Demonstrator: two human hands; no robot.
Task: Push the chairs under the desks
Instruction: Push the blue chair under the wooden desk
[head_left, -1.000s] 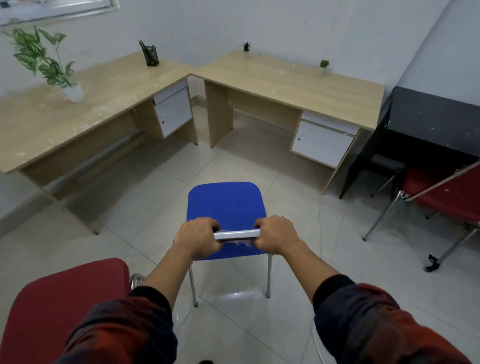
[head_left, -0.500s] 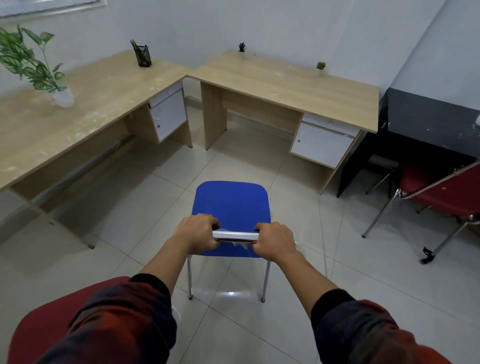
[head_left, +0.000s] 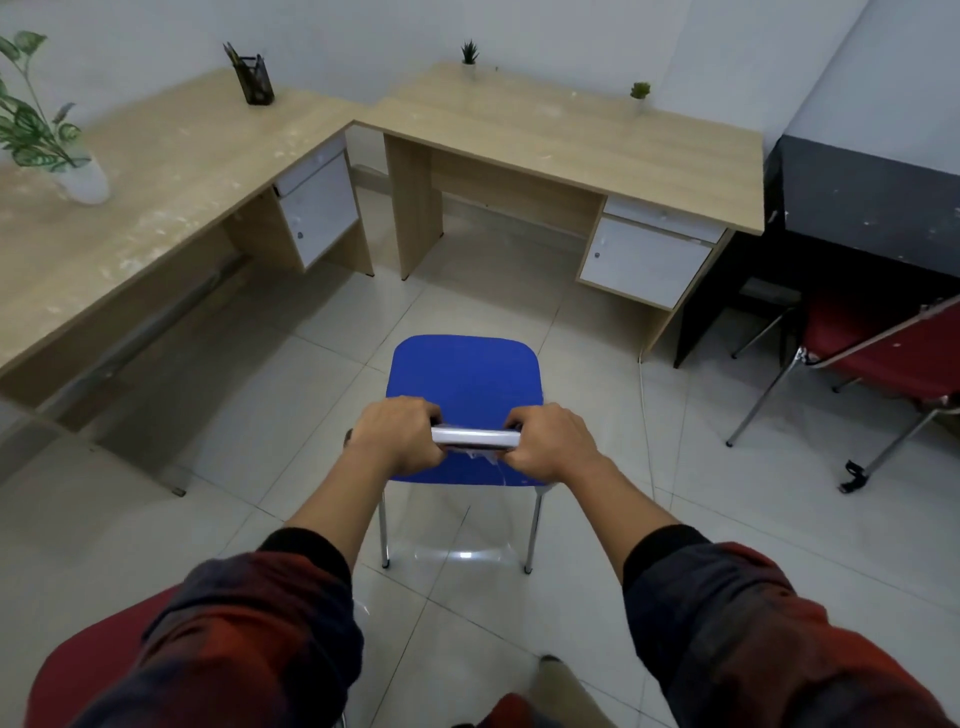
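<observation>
You've got both hands wrapped around the chrome top bar (head_left: 475, 437) of the blue chair (head_left: 465, 384), left hand (head_left: 397, 441) on the left end, right hand (head_left: 550, 446) on the right end, fingers curled over the bar with a short bare stretch between them. Same grip as a second ago, nothing slipped.

What's changed: the chair has come forward across the tiles toward the desk (head_left: 571, 135) with the white drawer unit (head_left: 644, 260), and the red chair (head_left: 83, 670) at your lower left has dropped back, now mostly hidden behind your sleeve. The heading has also straightened up, so the seat points pretty much at the open kneehole between the desk's left leg panel and the drawers.

Still, the blue chair is out in the open floor, well apart from the desk, so I'd call this mid-push and nowhere near tucked. Just keep it centred so the legs clear the drawer unit on the right.

After that there's still work: another red chair (head_left: 893, 353) sits out by the black desk (head_left: 872, 202) on the right, and the long desk (head_left: 130, 171) on the left has no chair under it.
</observation>
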